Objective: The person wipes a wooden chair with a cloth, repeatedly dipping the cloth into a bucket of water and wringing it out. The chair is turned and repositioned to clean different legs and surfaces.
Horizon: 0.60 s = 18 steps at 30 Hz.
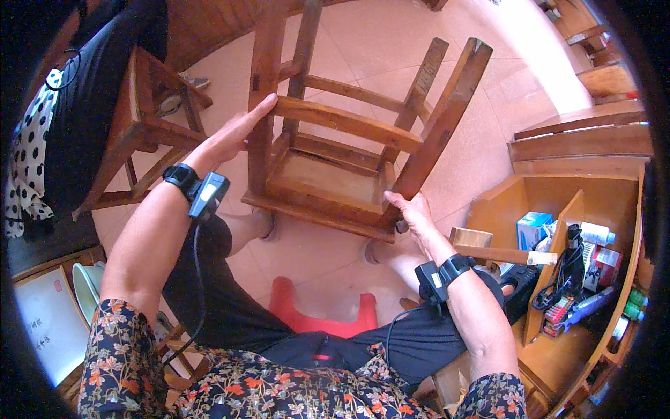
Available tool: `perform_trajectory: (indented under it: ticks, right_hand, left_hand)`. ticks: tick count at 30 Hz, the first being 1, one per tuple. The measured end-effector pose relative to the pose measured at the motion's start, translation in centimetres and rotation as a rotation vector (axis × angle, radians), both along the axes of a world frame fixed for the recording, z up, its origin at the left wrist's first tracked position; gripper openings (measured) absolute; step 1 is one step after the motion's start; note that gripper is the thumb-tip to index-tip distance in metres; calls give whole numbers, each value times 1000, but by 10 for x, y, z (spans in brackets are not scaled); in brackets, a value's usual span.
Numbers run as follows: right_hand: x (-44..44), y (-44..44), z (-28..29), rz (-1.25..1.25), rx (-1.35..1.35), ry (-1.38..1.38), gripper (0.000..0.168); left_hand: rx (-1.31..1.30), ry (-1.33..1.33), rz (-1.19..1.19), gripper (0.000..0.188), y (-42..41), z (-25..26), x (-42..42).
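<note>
A wooden stool [340, 123] is upturned in front of me, its seat low and near my knees and its legs pointing up and away. My left hand [235, 131] lies along its left leg, fingers stretched, with a fingertip by the end of a crossbar. At the right leg, my right hand [411, 209] grips the corner near the seat edge, thumb on the wood. Black straps with small devices sit on both wrists, each with a cable. The underside of the seat shows between the rails.
Another wooden stool [136, 120] stands at left beside a person in dark clothing [99, 99]. A red plastic stool [324, 314] is under me. At right, an open wooden drawer unit [523, 194] holds boxes and cables, with a wooden-handled hammer [502, 254] across its edge.
</note>
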State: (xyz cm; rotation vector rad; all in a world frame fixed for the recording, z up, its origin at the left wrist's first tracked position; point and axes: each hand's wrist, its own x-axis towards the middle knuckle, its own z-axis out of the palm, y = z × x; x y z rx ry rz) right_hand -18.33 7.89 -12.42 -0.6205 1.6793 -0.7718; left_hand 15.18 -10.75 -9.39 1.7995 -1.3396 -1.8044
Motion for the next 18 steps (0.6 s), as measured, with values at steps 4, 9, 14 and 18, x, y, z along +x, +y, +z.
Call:
perform_trajectory:
  ticks: [4, 9, 14, 18]
  right_hand:
    - [-9, -16, 1, 3, -59, -16, 34]
    - [-23, -31, -10, -33, -204, -3, 36]
    - [-36, -45, -13, -1, -199, -62, 39]
    - [-39, -46, -9, -59, -177, -128, 38]
  left_hand:
    - [13, 44, 82, 68, -12, 1, -10]
    - [59, 206, 180, 62, -13, -2, -14]
    - [-12, 259, 321, 63, -11, -16, -19]
    - [34, 200, 344, 64, -7, -6, -32]
